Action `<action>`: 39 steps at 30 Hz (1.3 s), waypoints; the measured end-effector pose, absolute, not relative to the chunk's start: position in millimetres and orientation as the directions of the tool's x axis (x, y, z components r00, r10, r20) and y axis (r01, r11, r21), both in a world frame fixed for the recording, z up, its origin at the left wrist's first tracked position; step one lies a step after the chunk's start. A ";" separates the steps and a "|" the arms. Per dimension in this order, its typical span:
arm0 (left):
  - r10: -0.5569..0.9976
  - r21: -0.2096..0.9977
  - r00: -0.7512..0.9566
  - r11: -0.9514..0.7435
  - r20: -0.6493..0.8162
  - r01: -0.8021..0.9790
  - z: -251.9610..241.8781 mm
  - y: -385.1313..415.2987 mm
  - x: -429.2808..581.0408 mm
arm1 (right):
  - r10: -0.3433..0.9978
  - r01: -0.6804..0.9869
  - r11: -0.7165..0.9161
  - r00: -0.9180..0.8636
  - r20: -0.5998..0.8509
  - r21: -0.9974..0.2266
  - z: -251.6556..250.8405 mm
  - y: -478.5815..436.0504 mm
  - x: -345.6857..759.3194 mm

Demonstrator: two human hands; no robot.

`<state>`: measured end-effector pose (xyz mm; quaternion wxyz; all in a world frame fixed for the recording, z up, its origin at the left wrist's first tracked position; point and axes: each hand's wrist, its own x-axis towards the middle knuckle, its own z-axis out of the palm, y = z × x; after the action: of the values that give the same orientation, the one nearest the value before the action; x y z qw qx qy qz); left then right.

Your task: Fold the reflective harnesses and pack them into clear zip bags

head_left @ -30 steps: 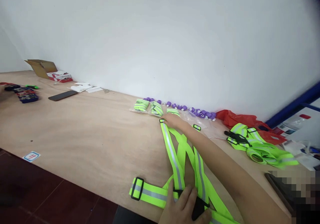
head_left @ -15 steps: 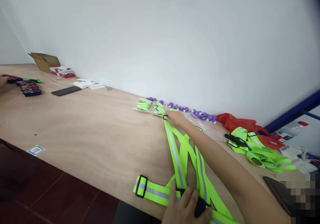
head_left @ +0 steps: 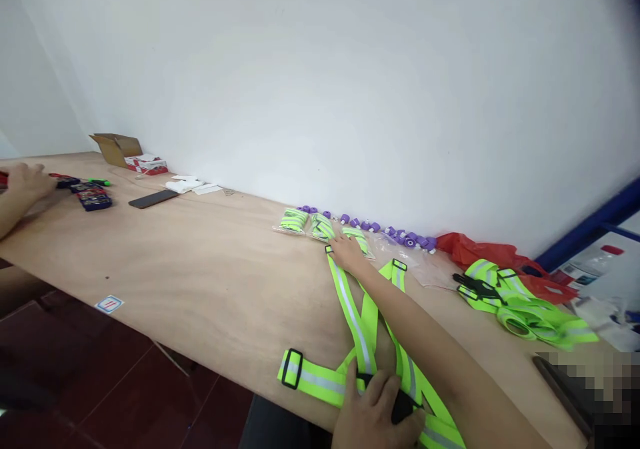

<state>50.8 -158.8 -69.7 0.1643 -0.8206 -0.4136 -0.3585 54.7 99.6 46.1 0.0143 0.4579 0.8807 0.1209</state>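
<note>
A yellow-green reflective vest made of straps [head_left: 357, 322] with grey stripes lies spread on the table in front of me. My left hand [head_left: 375, 405] is closed over its black buckle [head_left: 404, 407] near the front edge, partly covering it. Stretched forward, my right hand [head_left: 349, 254] grips the far end of one strap beside a small black slider [head_left: 329, 249]. Another strap's slider [head_left: 399, 264] rests to the right of that hand. At the vest's left end is a larger black slider [head_left: 293, 368].
Bagged folded straps [head_left: 294, 220] and purple rolls [head_left: 370, 226] line the wall. More reflective straps [head_left: 530, 309] lie right, by a red plastic bag [head_left: 475, 249] and a bottle [head_left: 595, 262]. Another person's hand [head_left: 27, 185] is far left, near dark packs [head_left: 93, 197].
The view has shifted, so the table's things sit further right and lower. My right hand has moved slightly off the bagged straps, uncovering one. Another person's hand has come further into view.
</note>
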 end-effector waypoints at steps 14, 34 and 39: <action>0.770 0.318 0.579 -0.638 0.268 0.701 -13.3 -179.2 26.9 | 0.794 0.895 0.395 -0.219 0.566 -0.207 52.8 -127.7 249.7; 0.860 0.321 0.376 -0.485 0.345 0.814 16.0 -209.1 -11.8 | 0.919 0.971 -0.117 0.185 0.347 -0.207 -60.9 -255.2 282.8; 0.958 0.342 -0.041 -0.062 0.284 0.938 0.2 -223.9 -69.8 | 0.929 0.986 -0.122 0.152 0.337 -0.110 -61.5 -256.1 279.6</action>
<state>-69.8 -223.9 0.2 -0.0225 -0.6923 -0.6846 -0.2271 279.6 -256.1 -61.5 -0.1545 0.7432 0.6443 0.0929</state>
